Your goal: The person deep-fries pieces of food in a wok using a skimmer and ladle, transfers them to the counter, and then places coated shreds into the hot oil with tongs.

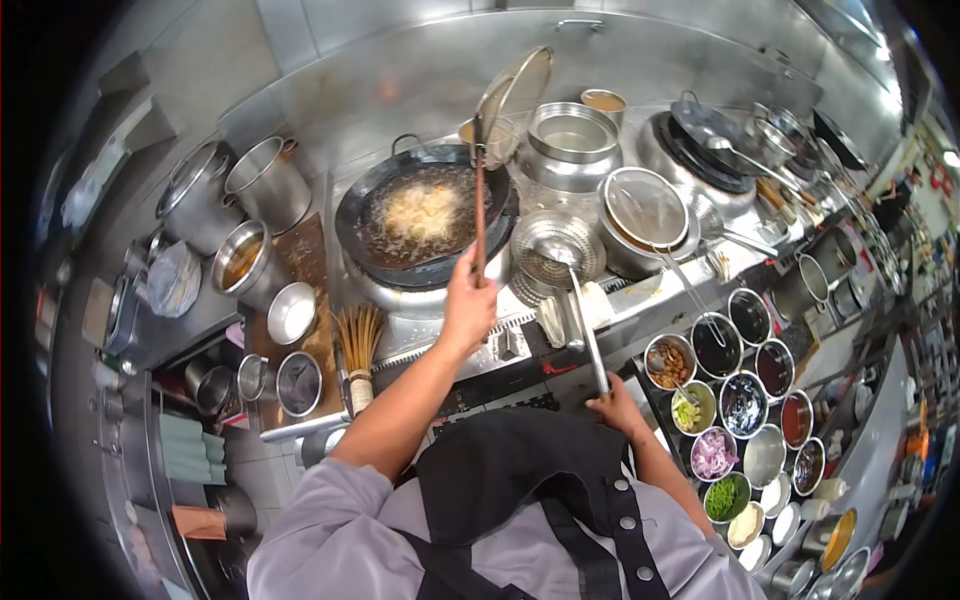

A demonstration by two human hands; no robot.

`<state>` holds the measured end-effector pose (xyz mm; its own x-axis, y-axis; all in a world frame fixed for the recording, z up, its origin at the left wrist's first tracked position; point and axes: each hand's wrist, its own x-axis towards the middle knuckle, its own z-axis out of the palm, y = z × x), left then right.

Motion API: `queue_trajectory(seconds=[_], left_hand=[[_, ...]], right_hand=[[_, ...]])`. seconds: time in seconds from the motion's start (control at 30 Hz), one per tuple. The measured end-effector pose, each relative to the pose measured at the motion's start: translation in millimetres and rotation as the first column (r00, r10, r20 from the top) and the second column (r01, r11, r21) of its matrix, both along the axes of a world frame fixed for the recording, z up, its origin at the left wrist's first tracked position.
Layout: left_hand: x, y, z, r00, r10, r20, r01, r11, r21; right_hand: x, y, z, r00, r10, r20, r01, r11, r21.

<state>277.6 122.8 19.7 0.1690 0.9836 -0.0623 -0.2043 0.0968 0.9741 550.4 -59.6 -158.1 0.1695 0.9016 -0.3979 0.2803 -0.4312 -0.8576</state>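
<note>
left grip [470, 308]: strainer mesh [527, 85] beyond | right grip [619, 406]: ladle bowl [556, 250] beyond

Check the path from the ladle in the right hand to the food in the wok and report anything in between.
The strainer's handle, gripped by the left hand, crosses the right side of the wok in this view, between the ladle and the food; how high it is held is unclear.

The left forearm [405, 405] slants from the lower left of the frame to its centre, where the left hand [469, 310] is curled in a firm grip, while the right forearm [670, 465] angles up and inward from the lower right to the right hand [620, 406], lower and also gripping.
</note>
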Motion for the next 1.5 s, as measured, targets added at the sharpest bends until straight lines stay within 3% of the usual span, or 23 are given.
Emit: queue_trajectory(seconds=[0.07, 0.1, 0.13, 0.23, 0.27, 0.33, 0.4, 0.47, 0.57, 0.67, 0.8, 1.07, 1.13, 1.17, 1.23, 1.37, 1.4, 1.5], left_hand=[[-46.8, -9.1, 0.7, 0.997, 0.079, 0.0, -0.079, 0.996, 0.032], [-72.0, -15.0, 2.5, 0.993, 0.121, -0.018, -0.12, 0.992, 0.045], [-95.7, -22.0, 4.0, 0.986, 0.164, -0.037, -0.162, 0.985, 0.058], [-144.1, -40.9, 4.8, 0.951, 0.296, -0.086, -0.29, 0.954, 0.07], [-153.8, -44.7, 3.0, 0.947, 0.312, -0.079, -0.307, 0.949, 0.069], [-169.4, -50.8, -1.7, 0.935, 0.354, 0.026, -0.354, 0.935, -0.003], [-180.6, -52.0, -8.4, 0.921, 0.383, 0.072, -0.382, 0.924, -0.019], [-190.2, -51.6, -11.8, 0.929, 0.36, 0.092, -0.356, 0.933, -0.057], [-200.8, -44.1, -25.4, 0.935, 0.347, 0.078, -0.342, 0.937, -0.069], [-202.7, -37.1, -23.1, 0.946, 0.314, 0.084, -0.302, 0.944, -0.132], [-204.3, -19.6, -19.2, 0.922, 0.263, 0.285, -0.182, 0.942, -0.282], [-193.4, -12.7, 0.0, 0.8, 0.246, 0.546, -0.005, 0.914, -0.405], [-197.8, -10.0, -7.0, 0.734, 0.218, 0.643, 0.104, 0.9, -0.424], [-200.2, -7.6, -9.7, 0.736, 0.215, 0.642, 0.106, 0.9, -0.424], [-205.2, -6.0, -11.8, 0.678, 0.202, 0.707, 0.199, 0.875, -0.441], [-213.4, -12.6, -0.7, 0.678, 0.154, 0.719, 0.281, 0.849, -0.447], [-214.9, -14.9, 4.7, 0.762, 0.123, 0.635, 0.223, 0.872, -0.436], [-221.2, -20.3, 18.9, 0.905, 0.073, 0.419, 0.119, 0.903, -0.414]], right_hand=[[17.1, 11.1, -7.0, 0.932, -0.028, 0.361, -0.053, 0.976, 0.212], [15.5, 10.8, 15.1, 0.931, -0.043, 0.364, -0.049, 0.969, 0.241], [0.1, 9.5, 62.0, 0.98, -0.043, 0.192, 0.024, 0.995, 0.099], [-16.7, 12.8, 82.8, 0.997, -0.074, -0.025, 0.077, 0.971, 0.228], [-23.8, 15.8, 92.8, 0.998, -0.056, -0.018, 0.059, 0.972, 0.229], [-44.9, 31.1, 120.1, 0.951, -0.034, -0.306, 0.13, 0.945, 0.3], [-59.6, 54.6, 137.2, 0.936, 0.003, -0.352, 0.127, 0.929, 0.348], [-75.4, 77.4, 171.9, 0.955, 0.117, -0.274, -0.022, 0.945, 0.326], [-88.5, 119.8, 182.6, 0.961, 0.158, -0.229, -0.079, 0.944, 0.32], [-109.0, 147.2, 174.0, 0.964, 0.159, -0.211, -0.095, 0.953, 0.287], [-123.8, 184.9, 142.5, 0.97, 0.152, -0.192, -0.1, 0.961, 0.257], [-145.3, 208.3, 155.7, 0.918, 0.15, -0.367, -0.078, 0.976, 0.204], [-141.7, 214.0, 155.4, 0.806, 0.103, -0.583, -0.023, 0.989, 0.143], [-138.1, 215.5, 155.6, 0.791, 0.096, -0.605, -0.018, 0.991, 0.133], [-135.4, 221.6, 151.7, 0.812, 0.113, -0.573, -0.038, 0.989, 0.141], [-128.6, 221.7, 152.9, 0.824, 0.153, -0.545, -0.094, 0.986, 0.135], [-127.9, 219.4, 155.1, 0.825, 0.151, -0.545, -0.09, 0.987, 0.136], [-126.0, 207.9, 154.8, 0.96, 0.251, -0.121, -0.211, 0.939, 0.273]])
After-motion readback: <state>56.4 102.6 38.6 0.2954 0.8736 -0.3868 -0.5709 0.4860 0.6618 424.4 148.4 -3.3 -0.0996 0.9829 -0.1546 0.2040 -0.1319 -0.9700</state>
